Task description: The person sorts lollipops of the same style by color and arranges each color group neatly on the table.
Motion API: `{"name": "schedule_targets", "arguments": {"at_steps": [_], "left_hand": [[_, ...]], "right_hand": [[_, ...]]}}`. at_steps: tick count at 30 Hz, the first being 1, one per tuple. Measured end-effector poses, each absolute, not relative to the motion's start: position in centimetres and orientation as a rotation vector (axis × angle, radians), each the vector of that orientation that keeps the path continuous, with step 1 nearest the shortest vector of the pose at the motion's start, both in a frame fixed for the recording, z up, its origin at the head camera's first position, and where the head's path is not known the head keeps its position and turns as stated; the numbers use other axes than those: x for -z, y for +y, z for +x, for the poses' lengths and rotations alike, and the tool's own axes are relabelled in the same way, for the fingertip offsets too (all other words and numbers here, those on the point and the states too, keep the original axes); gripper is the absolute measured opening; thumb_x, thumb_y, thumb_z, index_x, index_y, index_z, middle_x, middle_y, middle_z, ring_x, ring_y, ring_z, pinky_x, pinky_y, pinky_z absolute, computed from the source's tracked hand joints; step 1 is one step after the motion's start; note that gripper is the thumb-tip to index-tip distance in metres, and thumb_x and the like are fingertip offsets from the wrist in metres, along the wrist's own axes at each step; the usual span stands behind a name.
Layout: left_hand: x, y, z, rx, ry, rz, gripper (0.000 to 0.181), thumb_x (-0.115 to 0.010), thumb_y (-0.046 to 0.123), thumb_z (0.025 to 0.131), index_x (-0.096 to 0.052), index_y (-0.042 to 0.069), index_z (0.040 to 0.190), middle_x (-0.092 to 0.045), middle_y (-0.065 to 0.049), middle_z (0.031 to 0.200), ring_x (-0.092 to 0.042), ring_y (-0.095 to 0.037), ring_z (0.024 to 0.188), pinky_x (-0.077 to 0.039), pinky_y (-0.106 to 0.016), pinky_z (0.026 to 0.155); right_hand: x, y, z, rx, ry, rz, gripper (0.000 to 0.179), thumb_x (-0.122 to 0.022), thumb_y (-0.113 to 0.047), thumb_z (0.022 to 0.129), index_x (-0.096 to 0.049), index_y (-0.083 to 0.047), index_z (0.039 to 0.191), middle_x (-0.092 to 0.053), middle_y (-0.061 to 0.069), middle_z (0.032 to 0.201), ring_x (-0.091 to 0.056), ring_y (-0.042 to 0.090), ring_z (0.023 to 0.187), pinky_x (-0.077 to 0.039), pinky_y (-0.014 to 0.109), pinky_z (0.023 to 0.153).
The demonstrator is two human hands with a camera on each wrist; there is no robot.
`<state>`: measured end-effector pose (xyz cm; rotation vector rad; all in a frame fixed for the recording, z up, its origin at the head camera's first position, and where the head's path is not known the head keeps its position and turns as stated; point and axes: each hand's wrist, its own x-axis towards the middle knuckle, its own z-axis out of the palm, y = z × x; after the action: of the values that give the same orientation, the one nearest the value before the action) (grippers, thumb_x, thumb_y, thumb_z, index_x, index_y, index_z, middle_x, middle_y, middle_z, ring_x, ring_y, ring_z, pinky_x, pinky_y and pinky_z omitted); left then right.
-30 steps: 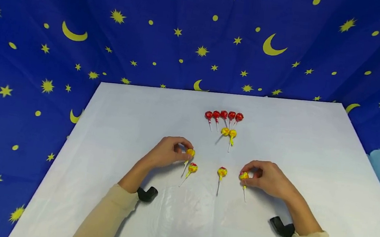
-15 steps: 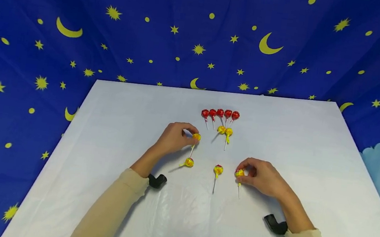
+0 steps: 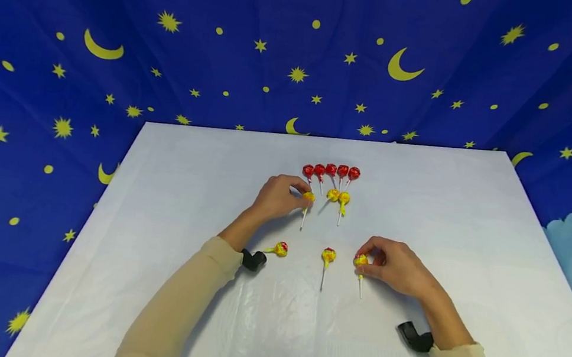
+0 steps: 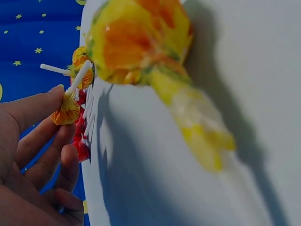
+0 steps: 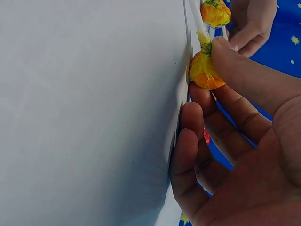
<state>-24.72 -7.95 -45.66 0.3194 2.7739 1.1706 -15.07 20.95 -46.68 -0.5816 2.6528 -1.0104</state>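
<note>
My left hand (image 3: 281,197) pinches a yellow-orange lollipop (image 4: 66,112) by its wrapped head, its white stick pointing toward me. It is just left of two yellow lollipops (image 3: 344,199) lying below a row of red lollipops (image 3: 331,170). My right hand (image 3: 397,266) holds another yellow lollipop (image 5: 205,73) between thumb and fingers, low over the table at right of centre. Between the hands lies a yellow lollipop (image 3: 328,256) with its stick toward me. One more yellow lollipop (image 3: 281,249) lies sideways near the left wrist and looms large in the left wrist view.
A white table (image 3: 184,178) spreads under everything, its far edge against a blue curtain (image 3: 235,65) with yellow stars and moons. Black wrist camera mounts (image 3: 253,261) stick out inward from both sleeves, the left one close to the sideways lollipop.
My left hand has carried its lollipop up and right, to beside the two yellow ones. The lollipop near the left wrist has swung round to lie sideways. The right hand has stayed nearly still.
</note>
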Motion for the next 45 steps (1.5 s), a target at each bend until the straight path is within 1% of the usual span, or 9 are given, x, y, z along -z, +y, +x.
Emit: {"name": "schedule_targets", "arguments": {"at_steps": [5, 7, 14, 21, 33, 40, 45], "left_hand": [[45.7, -7.0, -25.4, -1.092, 2.818, 0.317, 0.022, -0.078, 0.032, 0.081, -0.074, 0.022, 0.1, -0.067, 0.01, 0.091, -0.057, -0.013, 0.094, -0.043, -0.035, 0.084], [45.8, -6.5, -25.7, -1.06, 2.836, 0.321, 0.022, -0.078, 0.033, 0.081, -0.074, 0.022, 0.1, -0.067, 0.01, 0.091, -0.057, -0.014, 0.095, -0.042, -0.036, 0.085], [46.0, -5.4, -26.2, -0.918, 2.89, 0.337, 0.026, -0.077, 0.036, 0.082, -0.074, 0.023, 0.104, -0.068, 0.012, 0.093, -0.058, -0.013, 0.094, -0.043, -0.034, 0.083], [46.0, -5.0, -26.2, -0.845, 2.938, 0.337, 0.027, -0.076, 0.037, 0.082, -0.074, 0.023, 0.105, -0.068, 0.01, 0.093, -0.059, -0.013, 0.091, -0.043, -0.035, 0.082], [46.6, -4.9, -26.3, -0.928, 2.921, 0.339, 0.028, -0.076, 0.037, 0.083, -0.074, 0.02, 0.106, -0.069, 0.008, 0.095, -0.059, -0.013, 0.089, -0.044, -0.035, 0.082], [46.9, -4.9, -26.4, -0.941, 2.943, 0.341, 0.029, -0.075, 0.037, 0.084, -0.073, 0.019, 0.106, -0.069, 0.007, 0.093, -0.059, -0.012, 0.086, -0.045, -0.032, 0.079], [46.9, -4.9, -26.3, -0.968, 2.945, 0.299, 0.03, -0.076, 0.039, 0.082, -0.074, 0.02, 0.105, -0.068, 0.008, 0.092, -0.059, -0.012, 0.085, -0.046, -0.031, 0.076]], "right_hand": [[46.7, 21.0, -15.1, 1.007, 2.647, -0.575, 0.023, -0.082, -0.023, 0.078, -0.068, -0.022, 0.096, -0.058, -0.007, 0.078, -0.051, 0.014, 0.068, -0.042, 0.028, 0.06], [46.7, 21.0, -15.0, 1.007, 2.648, -0.575, 0.023, -0.082, -0.023, 0.078, -0.068, -0.022, 0.096, -0.058, -0.007, 0.078, -0.051, 0.013, 0.068, -0.042, 0.028, 0.06], [46.6, 21.1, -15.0, 1.023, 2.634, -0.577, 0.022, -0.081, -0.023, 0.079, -0.067, -0.022, 0.096, -0.059, -0.007, 0.079, -0.052, 0.013, 0.069, -0.043, 0.028, 0.06], [46.6, 21.1, -15.0, 1.026, 2.633, -0.592, 0.022, -0.081, -0.022, 0.079, -0.067, -0.022, 0.096, -0.058, -0.007, 0.078, -0.052, 0.013, 0.069, -0.043, 0.028, 0.061], [46.7, 21.0, -15.0, 1.01, 2.654, -0.598, 0.022, -0.081, -0.024, 0.079, -0.067, -0.022, 0.096, -0.057, -0.006, 0.076, -0.051, 0.014, 0.068, -0.042, 0.028, 0.06], [46.5, 20.9, -15.1, 1.013, 2.661, -0.604, 0.022, -0.081, -0.022, 0.079, -0.067, -0.021, 0.096, -0.056, -0.006, 0.076, -0.05, 0.013, 0.067, -0.041, 0.028, 0.06], [46.7, 20.9, -15.1, 1.005, 2.657, -0.597, 0.022, -0.081, -0.023, 0.079, -0.067, -0.021, 0.096, -0.056, -0.006, 0.077, -0.05, 0.013, 0.068, -0.041, 0.029, 0.061]]}}
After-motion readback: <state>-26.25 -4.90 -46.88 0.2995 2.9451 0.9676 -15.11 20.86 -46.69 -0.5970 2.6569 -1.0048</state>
